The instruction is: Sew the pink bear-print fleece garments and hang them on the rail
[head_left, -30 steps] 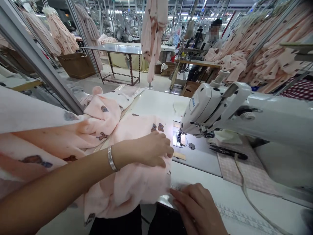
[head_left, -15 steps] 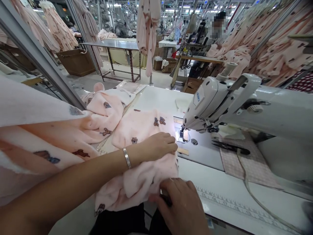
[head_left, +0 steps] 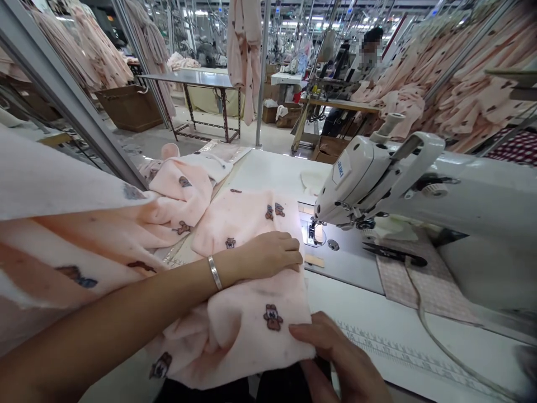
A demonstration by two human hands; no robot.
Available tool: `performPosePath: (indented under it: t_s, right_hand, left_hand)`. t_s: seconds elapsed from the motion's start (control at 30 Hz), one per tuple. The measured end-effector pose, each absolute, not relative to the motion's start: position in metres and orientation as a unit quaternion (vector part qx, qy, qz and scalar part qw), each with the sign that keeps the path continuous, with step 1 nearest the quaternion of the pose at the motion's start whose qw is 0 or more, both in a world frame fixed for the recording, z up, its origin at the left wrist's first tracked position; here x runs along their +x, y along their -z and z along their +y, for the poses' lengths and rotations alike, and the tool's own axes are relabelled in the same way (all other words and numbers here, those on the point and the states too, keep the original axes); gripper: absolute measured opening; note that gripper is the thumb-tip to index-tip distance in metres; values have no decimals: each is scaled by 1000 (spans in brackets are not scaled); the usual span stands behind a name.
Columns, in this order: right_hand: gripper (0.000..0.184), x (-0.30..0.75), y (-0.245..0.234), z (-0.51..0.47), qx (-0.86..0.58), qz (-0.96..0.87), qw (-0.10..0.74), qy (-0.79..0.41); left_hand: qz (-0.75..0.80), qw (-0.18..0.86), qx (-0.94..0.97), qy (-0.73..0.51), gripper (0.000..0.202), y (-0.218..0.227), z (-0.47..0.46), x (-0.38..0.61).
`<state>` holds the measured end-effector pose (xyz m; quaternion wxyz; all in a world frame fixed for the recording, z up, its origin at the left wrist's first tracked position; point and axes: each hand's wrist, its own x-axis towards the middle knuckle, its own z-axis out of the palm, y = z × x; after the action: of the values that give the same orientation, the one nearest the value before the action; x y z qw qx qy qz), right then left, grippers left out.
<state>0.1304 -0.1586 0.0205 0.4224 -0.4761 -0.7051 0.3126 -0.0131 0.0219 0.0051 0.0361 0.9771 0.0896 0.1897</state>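
Observation:
A pale pink plush fabric piece (head_left: 251, 212) with printed bears lies on the sewing table, its right edge close to the presser foot (head_left: 311, 232). My left hand (head_left: 272, 254) rests palm down on it, fingers lightly bent along that edge, with a silver bracelet at the wrist. Nearer to me, my right hand (head_left: 335, 350) is at the lower corner of the cloth. Its index finger lies over the fabric edge, and the thumb is apart below. The remaining fingers are partly hidden. The lower part of the cloth hangs over my lap.
The white sewing machine (head_left: 369, 179) stands to the right, its lamp lit. Black thread snips (head_left: 394, 254) with a cord lie on the machine bed. A printed ruler (head_left: 390, 347) runs along the front edge. More pink fabric (head_left: 180, 184) is heaped left. A person (head_left: 371, 53) sits farther back.
My right hand has moved right and slightly down, its fingers uncurling. The lower cloth, bunched before, is spread flatter with a bear print showing. My left hand has hardly moved.

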Motion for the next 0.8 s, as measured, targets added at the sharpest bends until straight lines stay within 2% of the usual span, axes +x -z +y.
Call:
performPosePath:
  t_s: [0.1,0.17,0.33,0.5,0.8]
  right_hand:
    - [36,152,-25,-145,-416,-843,335,-64]
    - [31,159,-23,-139,-411,-855,316,0]
    - [23,157,-3,-136,-432,-840,328,-11]
    - [23,155,6,-139,-449,-833,320,-38]
    - [25,156,2,-136,-455,-830,320,-51]
  left_hand:
    - [96,72,979,-168,24,-14,22,-18]
    - [102,78,981,-144,22,-22,24,-19]
    - [147,67,982,-101,12,-39,29,-10]
    - [194,64,978,-37,15,-39,37,4]
    - [215,-54,970,-98,8,-28,15,15]
